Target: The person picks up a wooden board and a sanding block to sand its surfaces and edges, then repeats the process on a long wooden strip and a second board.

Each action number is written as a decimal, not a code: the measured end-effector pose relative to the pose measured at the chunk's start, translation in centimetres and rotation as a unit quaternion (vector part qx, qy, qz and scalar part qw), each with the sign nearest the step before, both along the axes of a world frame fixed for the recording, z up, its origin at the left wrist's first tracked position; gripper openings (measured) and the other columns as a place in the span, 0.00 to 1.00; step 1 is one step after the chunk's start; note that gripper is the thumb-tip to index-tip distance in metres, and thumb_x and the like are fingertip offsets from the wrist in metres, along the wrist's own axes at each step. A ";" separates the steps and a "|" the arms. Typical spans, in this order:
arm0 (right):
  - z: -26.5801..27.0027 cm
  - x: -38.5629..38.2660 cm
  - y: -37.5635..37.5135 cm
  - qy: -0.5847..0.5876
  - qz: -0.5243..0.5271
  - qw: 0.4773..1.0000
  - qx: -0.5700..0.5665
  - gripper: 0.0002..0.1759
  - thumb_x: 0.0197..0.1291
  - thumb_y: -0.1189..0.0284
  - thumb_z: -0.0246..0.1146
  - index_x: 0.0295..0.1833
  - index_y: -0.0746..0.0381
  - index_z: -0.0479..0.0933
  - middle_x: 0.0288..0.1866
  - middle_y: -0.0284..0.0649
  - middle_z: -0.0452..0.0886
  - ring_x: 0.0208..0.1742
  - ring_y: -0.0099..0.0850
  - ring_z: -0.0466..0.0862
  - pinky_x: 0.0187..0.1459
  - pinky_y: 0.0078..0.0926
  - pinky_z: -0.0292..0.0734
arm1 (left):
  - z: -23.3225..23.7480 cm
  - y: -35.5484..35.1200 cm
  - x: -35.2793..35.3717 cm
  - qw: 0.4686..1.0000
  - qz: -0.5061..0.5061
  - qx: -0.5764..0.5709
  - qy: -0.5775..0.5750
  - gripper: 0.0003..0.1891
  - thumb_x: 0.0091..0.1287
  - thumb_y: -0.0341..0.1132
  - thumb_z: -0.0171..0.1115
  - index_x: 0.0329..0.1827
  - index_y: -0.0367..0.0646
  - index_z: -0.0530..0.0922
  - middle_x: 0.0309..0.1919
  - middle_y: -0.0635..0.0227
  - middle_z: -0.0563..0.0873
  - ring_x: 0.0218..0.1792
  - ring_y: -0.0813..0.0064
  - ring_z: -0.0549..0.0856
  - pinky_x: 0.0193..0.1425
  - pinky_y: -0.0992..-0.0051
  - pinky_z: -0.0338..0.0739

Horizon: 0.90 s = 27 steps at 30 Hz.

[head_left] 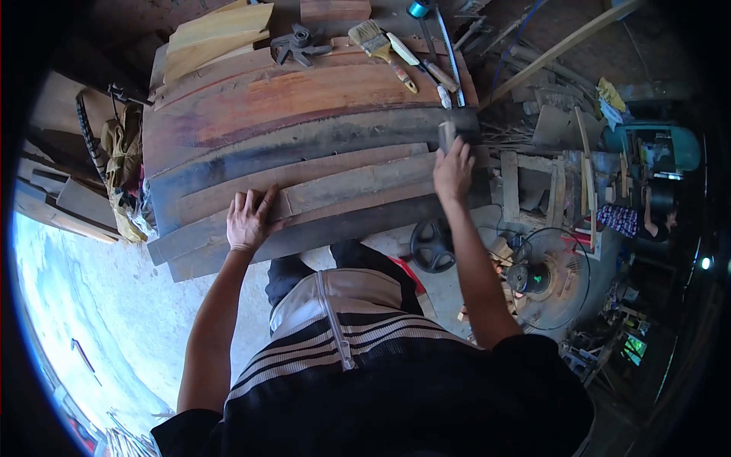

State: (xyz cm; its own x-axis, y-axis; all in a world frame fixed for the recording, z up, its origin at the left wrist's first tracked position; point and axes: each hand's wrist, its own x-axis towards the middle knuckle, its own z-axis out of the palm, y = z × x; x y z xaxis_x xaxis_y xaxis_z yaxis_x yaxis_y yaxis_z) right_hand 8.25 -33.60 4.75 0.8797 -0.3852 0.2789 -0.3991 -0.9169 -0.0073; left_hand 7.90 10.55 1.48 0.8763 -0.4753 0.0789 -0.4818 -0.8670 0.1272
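1. MARKINGS. Any lettering on the tools is too small to read.

2. LEFT HAND. The left hand (250,219) lies at 9 o'clock of the picture centre. It is released: palm down, fingers straight and slightly spread. It presses flat on the stacked planks (346,183), near their left end. It grasps nothing.

3. RIGHT HAND. The right hand (453,171) lies at 1 o'clock of the picture centre, at the right end of the same planks. It is clenched on a dark block (447,134), which stands up out of the fingers at the hand's 12 o'clock. Whether the block touches the wood cannot be told.

4. WORK SURFACE. The planks lie across the near edge of the workbench (304,99), a top of reddish and dark boards.

5. SURROUNDINGS.
- Paint brush (378,42): 12 o'clock, far edge of the bench.
- Black star-shaped part (298,44): just beside the brush, at its 9 o'clock.
- Yellow boards (217,34): 11 o'clock.
- Black wheel (432,245): on the floor, at 6 o'clock of the right hand.
- Fan (544,280): 4 o'clock.
- Another person (647,221): 3 o'clock, well apart.
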 end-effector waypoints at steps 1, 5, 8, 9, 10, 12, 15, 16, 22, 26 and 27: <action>-0.2 -1.7 2.5 0.013 0.028 1.000 0.004 0.32 0.66 0.62 0.66 0.70 0.66 0.66 0.56 0.51 0.77 0.54 0.55 0.79 0.54 0.49 0.77 | 0.1 0.0 -0.1 1.000 0.000 0.004 -0.003 0.47 0.51 0.61 0.73 0.78 0.65 0.68 0.49 0.68 0.77 0.51 0.61 0.76 0.58 0.63 0.76; 1.0 -3.5 4.2 0.075 0.101 0.991 0.037 0.36 0.66 0.62 0.66 0.74 0.66 0.64 0.57 0.50 0.76 0.53 0.54 0.79 0.55 0.48 0.77 | 0.3 -0.1 -0.3 1.000 -0.004 0.005 0.000 0.47 0.51 0.60 0.73 0.78 0.65 0.68 0.49 0.68 0.77 0.51 0.61 0.76 0.58 0.63 0.76; 0.3 0.0 -1.1 0.010 -0.001 1.000 0.030 0.31 0.67 0.62 0.65 0.69 0.65 0.67 0.58 0.51 0.77 0.55 0.57 0.79 0.56 0.49 0.77 | 0.5 -0.1 -0.5 1.000 -0.006 0.008 -0.004 0.47 0.51 0.60 0.73 0.78 0.65 0.69 0.48 0.67 0.77 0.51 0.61 0.76 0.58 0.63 0.76; 0.3 1.4 -3.4 0.022 -0.028 0.999 0.030 0.30 0.67 0.62 0.64 0.69 0.65 0.67 0.58 0.51 0.76 0.56 0.57 0.78 0.56 0.50 0.77 | 0.5 -0.1 -0.3 1.000 -0.004 0.011 -0.008 0.47 0.51 0.61 0.73 0.78 0.65 0.69 0.48 0.67 0.77 0.51 0.61 0.76 0.58 0.63 0.76; 0.7 2.4 -4.6 0.036 -0.055 0.997 0.032 0.29 0.68 0.62 0.64 0.68 0.65 0.67 0.59 0.52 0.76 0.57 0.57 0.78 0.57 0.50 0.77 | 0.4 -0.1 -0.2 1.000 -0.008 0.002 -0.017 0.47 0.50 0.61 0.73 0.78 0.65 0.70 0.48 0.67 0.77 0.50 0.61 0.76 0.57 0.62 0.76; 0.5 2.0 -4.3 0.050 -0.060 0.997 0.028 0.30 0.68 0.62 0.63 0.69 0.65 0.67 0.59 0.51 0.76 0.58 0.56 0.78 0.57 0.50 0.76 | 0.2 -0.1 -0.3 1.000 -0.004 0.003 -0.019 0.47 0.50 0.61 0.74 0.78 0.65 0.70 0.48 0.67 0.77 0.50 0.60 0.76 0.57 0.62 0.76; 0.0 -0.4 2.1 0.011 0.037 0.999 0.030 0.30 0.68 0.62 0.63 0.70 0.66 0.67 0.61 0.53 0.76 0.58 0.58 0.78 0.59 0.51 0.76 | -0.1 0.0 -0.3 1.000 -0.003 0.000 -0.018 0.48 0.49 0.61 0.74 0.78 0.65 0.70 0.47 0.67 0.76 0.50 0.60 0.76 0.57 0.61 0.76; 0.4 -1.8 5.1 0.028 0.111 0.993 0.016 0.32 0.69 0.62 0.63 0.71 0.68 0.66 0.62 0.55 0.75 0.58 0.60 0.77 0.60 0.52 0.76 | -0.3 -0.2 -0.3 1.000 0.001 -0.007 -0.015 0.48 0.49 0.61 0.74 0.78 0.65 0.70 0.47 0.67 0.76 0.50 0.60 0.76 0.57 0.61 0.76; 0.2 -1.8 2.7 0.038 0.073 0.996 0.024 0.32 0.67 0.59 0.64 0.71 0.64 0.69 0.61 0.49 0.76 0.58 0.53 0.79 0.56 0.47 0.81 | 0.0 -0.2 -0.3 1.000 0.010 0.008 -0.008 0.48 0.46 0.60 0.75 0.77 0.67 0.71 0.47 0.68 0.77 0.50 0.60 0.76 0.59 0.61 0.76; -0.3 1.1 -9.3 0.016 -0.080 0.997 0.017 0.30 0.71 0.59 0.60 0.71 0.66 0.66 0.62 0.51 0.75 0.58 0.55 0.78 0.60 0.50 0.76 | 0.3 -0.3 -0.2 1.000 0.005 0.005 -0.014 0.49 0.46 0.60 0.75 0.77 0.66 0.71 0.49 0.69 0.77 0.50 0.60 0.77 0.58 0.62 0.76; 0.7 1.7 -10.0 0.029 -0.090 0.995 0.036 0.31 0.71 0.60 0.60 0.72 0.66 0.65 0.63 0.51 0.75 0.59 0.56 0.78 0.60 0.50 0.75 | 0.3 -0.3 -0.2 1.000 0.006 0.006 -0.015 0.49 0.46 0.60 0.75 0.77 0.66 0.71 0.49 0.70 0.78 0.50 0.61 0.77 0.58 0.62 0.76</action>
State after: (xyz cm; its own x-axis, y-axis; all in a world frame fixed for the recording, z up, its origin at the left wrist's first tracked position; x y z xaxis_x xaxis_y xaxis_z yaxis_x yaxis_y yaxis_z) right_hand 9.95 -43.59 5.42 0.8086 -0.5548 0.1959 -0.5583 -0.8286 -0.0420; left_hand 7.68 10.24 1.74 0.8789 -0.4665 0.0996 -0.4754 -0.8739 0.1014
